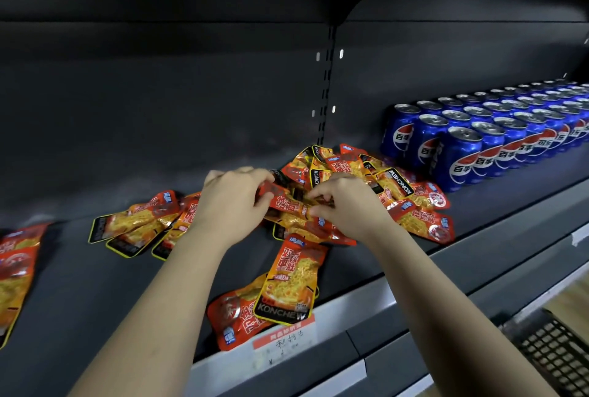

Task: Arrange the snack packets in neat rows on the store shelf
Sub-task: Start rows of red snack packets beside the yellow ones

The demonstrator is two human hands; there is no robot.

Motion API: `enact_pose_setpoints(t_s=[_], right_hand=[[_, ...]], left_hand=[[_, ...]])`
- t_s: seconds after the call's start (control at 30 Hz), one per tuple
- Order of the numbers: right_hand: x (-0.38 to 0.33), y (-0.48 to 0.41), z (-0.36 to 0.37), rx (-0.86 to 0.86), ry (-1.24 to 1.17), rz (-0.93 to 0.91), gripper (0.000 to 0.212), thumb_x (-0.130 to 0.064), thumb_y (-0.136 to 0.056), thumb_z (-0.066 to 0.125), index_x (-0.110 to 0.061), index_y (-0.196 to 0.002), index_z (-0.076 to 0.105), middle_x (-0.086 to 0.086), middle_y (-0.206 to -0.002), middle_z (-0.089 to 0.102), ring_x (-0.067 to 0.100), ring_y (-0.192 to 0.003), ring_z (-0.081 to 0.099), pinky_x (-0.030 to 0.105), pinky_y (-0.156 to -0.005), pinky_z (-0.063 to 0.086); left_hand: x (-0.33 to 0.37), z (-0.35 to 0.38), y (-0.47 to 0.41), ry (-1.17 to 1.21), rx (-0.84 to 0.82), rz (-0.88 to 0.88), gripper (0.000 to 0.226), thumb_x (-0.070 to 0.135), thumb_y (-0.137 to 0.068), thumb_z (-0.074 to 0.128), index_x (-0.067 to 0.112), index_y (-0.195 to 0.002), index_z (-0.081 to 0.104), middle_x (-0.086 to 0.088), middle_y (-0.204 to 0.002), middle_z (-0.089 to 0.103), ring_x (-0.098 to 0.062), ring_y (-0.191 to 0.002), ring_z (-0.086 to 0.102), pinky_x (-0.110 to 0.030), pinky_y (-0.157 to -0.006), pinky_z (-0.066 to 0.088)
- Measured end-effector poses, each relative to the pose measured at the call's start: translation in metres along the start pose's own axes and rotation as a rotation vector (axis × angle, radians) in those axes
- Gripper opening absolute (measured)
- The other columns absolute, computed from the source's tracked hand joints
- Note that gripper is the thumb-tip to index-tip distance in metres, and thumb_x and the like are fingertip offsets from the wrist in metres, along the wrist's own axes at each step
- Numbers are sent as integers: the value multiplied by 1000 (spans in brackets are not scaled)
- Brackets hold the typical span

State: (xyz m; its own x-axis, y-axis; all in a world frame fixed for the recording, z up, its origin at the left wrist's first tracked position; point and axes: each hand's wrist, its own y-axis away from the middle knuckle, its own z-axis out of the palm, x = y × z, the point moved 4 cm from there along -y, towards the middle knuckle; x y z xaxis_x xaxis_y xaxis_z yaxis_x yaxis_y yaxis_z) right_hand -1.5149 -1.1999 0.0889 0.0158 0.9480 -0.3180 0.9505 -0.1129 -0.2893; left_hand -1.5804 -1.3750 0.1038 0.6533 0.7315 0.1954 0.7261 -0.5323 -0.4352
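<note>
Lying nearest, by the front lip of the shelf (95,301) and just above a handwritten price label (283,344), two snack packets (287,285) overlap, one across the other. Farther in, the left hand (232,202) and the right hand (347,205) both pinch one red packet (288,202), fingers curled on its ends. Left of them a fan of packets (137,224) lies flat. Behind the hands a loose pile of packets (366,180) sprawls beside rows of blue cola cans (478,141), before the dark back panel (159,93).
</note>
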Motion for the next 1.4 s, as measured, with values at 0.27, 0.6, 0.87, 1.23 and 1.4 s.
enact_pose_setpoints(t_s=[0.27,0.6,0.87,1.23,1.4], right_hand=[[-11,4,3,227,-4,-88,10,-10,-85,66,-13,-81,75,1,-92,59,17,-85,55,30,-81,48],[-32,-9,-50,286,-607,14,10,-17,-95,60,-14,-86,64,-2,-78,66,9,-61,70,37,-61,59],[-30,-7,-30,202,-891,-29,30,-27,-95,60,-4,-77,69,10,-85,72,19,-82,72,40,-77,59],[-43,-11,-14,101,-621,-187,19,-1,-77,76,-15,-82,65,-6,-96,55,15,-78,66,26,-73,57],[-11,-25,-26,312,-505,23,16,-11,-94,57,-21,-101,66,-3,-95,68,8,-85,66,20,-69,56]], left_hand=[[-7,-2,3,27,35,-13,25,32,-92,57,29,-116,63,11,-110,66,-15,-102,61,-36,-96,34],[-19,-6,0,330,103,-119,15,23,-93,55,25,-98,69,7,-95,70,-17,-89,64,-37,-83,51],[-8,-9,4,1137,-5,-359,30,18,-103,39,10,-101,69,-14,-96,73,-28,-82,72,-42,-89,52],[-14,1,3,1127,53,-383,66,13,-72,82,22,-128,47,-6,-99,71,-21,-95,69,-47,-88,55],[-24,-10,3,793,221,-344,27,18,-84,72,30,-106,61,11,-97,68,-13,-94,66,-45,-86,54]])
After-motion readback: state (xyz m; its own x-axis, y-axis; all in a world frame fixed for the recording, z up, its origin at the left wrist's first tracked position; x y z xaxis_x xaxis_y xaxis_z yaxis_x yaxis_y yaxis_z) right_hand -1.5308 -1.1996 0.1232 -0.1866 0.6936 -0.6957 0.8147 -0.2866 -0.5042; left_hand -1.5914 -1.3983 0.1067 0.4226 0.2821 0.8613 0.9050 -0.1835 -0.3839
